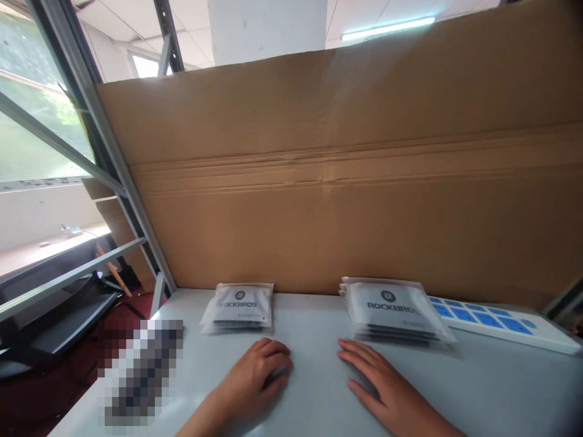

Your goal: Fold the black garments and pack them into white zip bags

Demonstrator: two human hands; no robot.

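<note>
My left hand (259, 376) rests on the grey tabletop (314, 400), fingers loosely bent and thumb apart, with nothing visible in it. Just beyond it lies a small stack of frosted zip bags (240, 308) printed ROCKBROS, with dark contents showing. My right hand (380, 385) lies on the table with its fingers stretched out and holds nothing. Its fingertips are close to the near edge of a thicker stack of ROCKBROS zip bags (394, 311); whether they touch it I cannot tell.
A white flat box with blue panels (496, 321) lies at the right. Behind the bags stands a tall cardboard sheet (346, 230). A grey metal rack post (122, 176) rises at the left. A pixelated patch (143, 373) hides something at the table's left edge.
</note>
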